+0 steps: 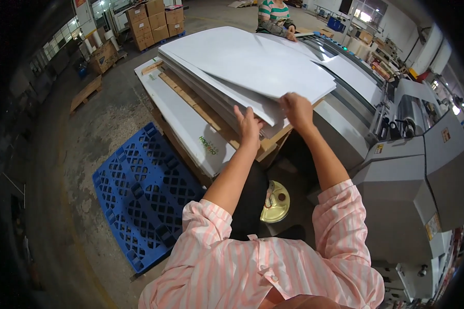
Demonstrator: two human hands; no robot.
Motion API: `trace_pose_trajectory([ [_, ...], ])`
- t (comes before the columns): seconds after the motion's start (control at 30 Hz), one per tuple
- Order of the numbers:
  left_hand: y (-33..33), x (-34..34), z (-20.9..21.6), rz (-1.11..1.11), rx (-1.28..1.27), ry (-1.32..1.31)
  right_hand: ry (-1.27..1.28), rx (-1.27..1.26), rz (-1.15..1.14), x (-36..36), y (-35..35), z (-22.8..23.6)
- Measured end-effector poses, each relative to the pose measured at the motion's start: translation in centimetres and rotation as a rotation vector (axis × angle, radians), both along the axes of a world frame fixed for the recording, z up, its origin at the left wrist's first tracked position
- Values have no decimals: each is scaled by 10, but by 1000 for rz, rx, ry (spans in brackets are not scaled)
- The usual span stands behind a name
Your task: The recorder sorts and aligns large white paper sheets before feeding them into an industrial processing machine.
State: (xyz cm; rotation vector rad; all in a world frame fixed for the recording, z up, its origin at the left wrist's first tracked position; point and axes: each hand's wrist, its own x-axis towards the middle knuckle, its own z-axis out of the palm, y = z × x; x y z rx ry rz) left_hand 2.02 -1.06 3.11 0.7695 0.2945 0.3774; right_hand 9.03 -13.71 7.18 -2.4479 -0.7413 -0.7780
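A stack of large white sheets [227, 108] lies in front of me on a wooden pallet. The top sheet [252, 59] is raised along its near edge, leaving a dark gap above the sheets beneath. My right hand [298, 111] is closed on that sheet's near edge, close to its right corner. At the stack's near corner, my left hand [249, 126] has its fingers spread, the thumb side against the sheets' edges. Nothing shows in its grasp, though part of its fingertips meets the stack and is hard to make out.
A blue plastic pallet [144, 190] lies on the floor at left. The grey machine [397, 190] stands close on my right. Across the stack, a co-worker [274, 15] in a striped top reaches toward sheets. Cardboard boxes [152, 23] are piled at the back left. A yellowish round object [277, 203] sits below me.
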Motion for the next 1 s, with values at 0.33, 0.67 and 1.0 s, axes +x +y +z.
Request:
trace_pose_trajectory([
  [0.33,0,2,-29,8,-79,-184,52,-115,160,-10,-11,6],
  [0.67,12,8,-34,29,139,-89,210,-143,285,-43,5,18],
  [1.0,7,2,-28,-30,-30,-182,-106,186,154,-23,7,50],
])
